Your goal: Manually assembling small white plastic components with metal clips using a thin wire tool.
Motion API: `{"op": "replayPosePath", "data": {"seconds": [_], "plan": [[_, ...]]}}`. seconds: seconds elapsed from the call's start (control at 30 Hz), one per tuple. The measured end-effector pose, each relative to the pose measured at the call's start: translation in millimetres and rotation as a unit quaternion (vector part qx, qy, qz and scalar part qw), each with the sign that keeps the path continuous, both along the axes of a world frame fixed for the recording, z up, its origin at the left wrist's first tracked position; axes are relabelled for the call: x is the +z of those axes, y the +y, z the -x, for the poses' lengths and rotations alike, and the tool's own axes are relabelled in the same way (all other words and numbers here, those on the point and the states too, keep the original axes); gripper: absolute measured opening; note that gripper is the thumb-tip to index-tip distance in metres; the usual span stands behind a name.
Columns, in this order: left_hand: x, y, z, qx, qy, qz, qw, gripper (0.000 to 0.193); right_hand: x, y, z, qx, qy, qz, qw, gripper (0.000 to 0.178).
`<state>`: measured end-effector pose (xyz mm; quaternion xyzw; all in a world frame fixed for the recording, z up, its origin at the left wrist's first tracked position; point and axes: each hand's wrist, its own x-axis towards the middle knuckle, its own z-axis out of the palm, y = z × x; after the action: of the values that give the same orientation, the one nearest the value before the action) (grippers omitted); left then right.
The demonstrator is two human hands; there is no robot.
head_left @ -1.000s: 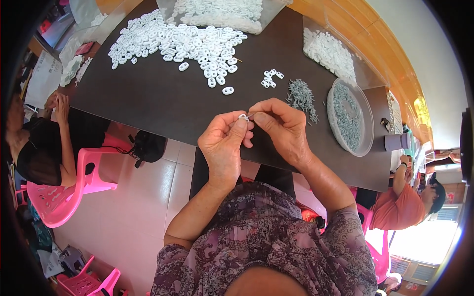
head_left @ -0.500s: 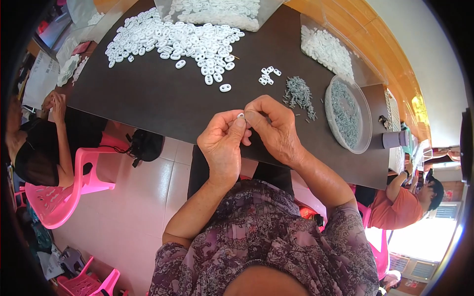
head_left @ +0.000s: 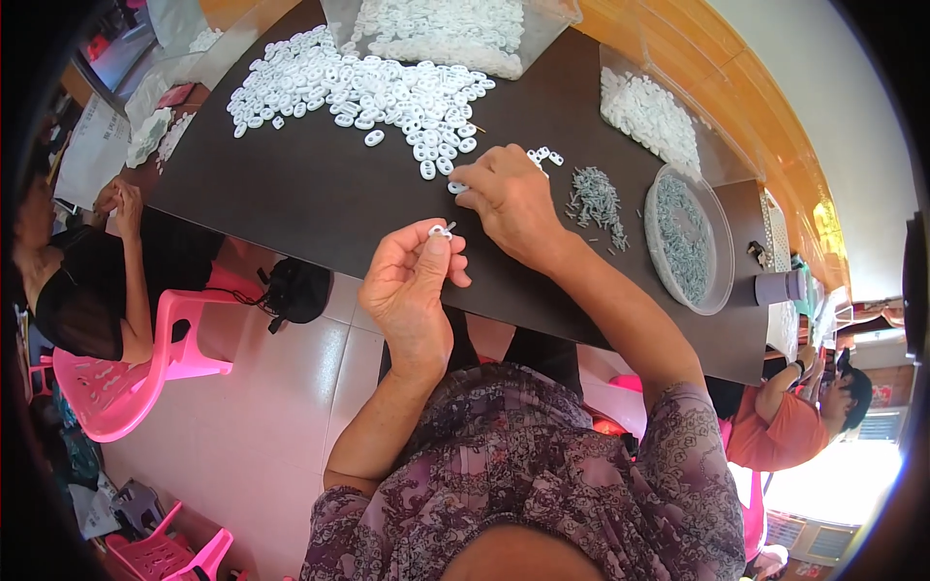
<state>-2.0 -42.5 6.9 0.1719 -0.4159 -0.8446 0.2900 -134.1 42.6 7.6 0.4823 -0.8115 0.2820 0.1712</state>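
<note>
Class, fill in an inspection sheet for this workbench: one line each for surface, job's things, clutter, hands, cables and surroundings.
Surface: dark table, mostly bare near the hands.
Job's things: small white piece pinched in the left hand; heap of white pieces spread on the table; another white piece under the right hand; grey pins loose beside a round tray of more.
Clutter: clear tubs of white pieces at the far edge; a grey cup.
Hands: left raised, fingers closed on its piece; right on the table, fingertips on a piece.
Cables: nothing seen.
Surroundings: pink chairs, tiled floor, other people seated at both sides.
</note>
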Motion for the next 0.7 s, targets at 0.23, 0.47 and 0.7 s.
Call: {"op": "replayPosePath", "data": {"seconds": [0.23,0.47,0.7], "plan": [[-1,-8,-1,-0.012,0.024,0.006,1.0,0.017,-7,7,1,0.019,-0.035,0.014,0.999,0.014],[0,3,-3,-0.055,0.006,0.017,0.998,0.018,28,41,-19,-0.023,-0.574,0.183,0.798,0.015],[8,16,-3,-0.113,-0.021,0.032,0.993,0.016,35,51,-32,-0.028,-0.601,0.222,0.767,0.014]]}}
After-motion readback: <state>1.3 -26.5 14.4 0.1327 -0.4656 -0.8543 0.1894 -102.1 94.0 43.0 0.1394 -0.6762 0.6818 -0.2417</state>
